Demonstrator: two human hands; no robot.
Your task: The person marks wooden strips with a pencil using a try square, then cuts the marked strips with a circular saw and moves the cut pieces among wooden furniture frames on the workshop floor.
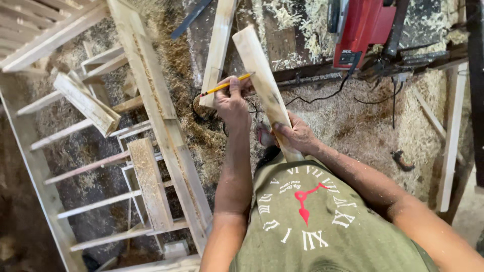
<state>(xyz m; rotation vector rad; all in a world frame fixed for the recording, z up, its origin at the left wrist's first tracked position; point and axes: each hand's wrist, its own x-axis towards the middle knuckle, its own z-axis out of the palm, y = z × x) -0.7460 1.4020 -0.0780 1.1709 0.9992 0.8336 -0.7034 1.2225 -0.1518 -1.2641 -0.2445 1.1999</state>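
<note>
Your left hand [233, 103] pinches a yellow pencil [225, 85] with its tip against the wooden slat [262, 80], and your right hand [296, 135] is closed around the slat's lower end, bracing it against your body. No pencil line shows on the wood yet, so the marking looks barely begun; a red power tool [360, 27] sits among the sawdust beyond

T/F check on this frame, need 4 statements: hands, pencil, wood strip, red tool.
1. The left hand holds a yellow pencil. True.
2. The right hand grips the wood strip near its lower end. True.
3. The red power tool is in the right hand. False: it sits beyond the hands among shavings, untouched.
4. The floor is swept clean. False: sawdust and shavings cover it.
</note>
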